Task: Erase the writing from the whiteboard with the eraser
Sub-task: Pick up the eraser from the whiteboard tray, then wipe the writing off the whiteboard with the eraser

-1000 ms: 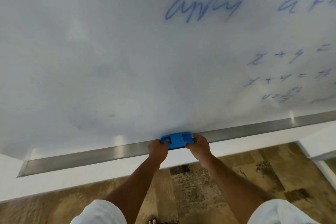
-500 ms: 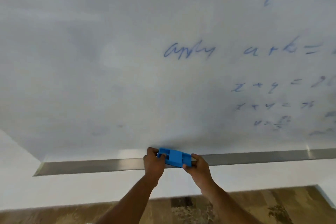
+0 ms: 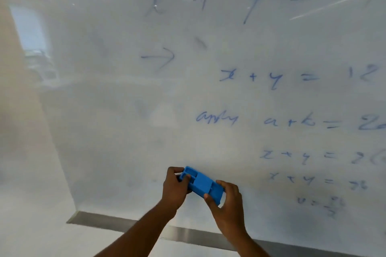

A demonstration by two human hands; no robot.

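A blue plastic eraser (image 3: 201, 183) is held in front of the lower part of the whiteboard (image 3: 104, 131), tilted down to the right. My left hand (image 3: 174, 191) grips its left end and my right hand (image 3: 228, 204) grips its right end. Blue writing (image 3: 292, 121) covers the middle and right of the board: several lines of equations, the word "apply" and an arrow. The left part of the board carries only faint smudges.
A metal tray rail (image 3: 188, 233) runs along the board's bottom edge below my forearms. A white wall (image 3: 25, 194) lies to the left of the board. Ceiling lights reflect in the board's top.
Both hands lifted the eraser off the tray rail and raised it in front of the board. My view tilted up, showing more lines of writing.
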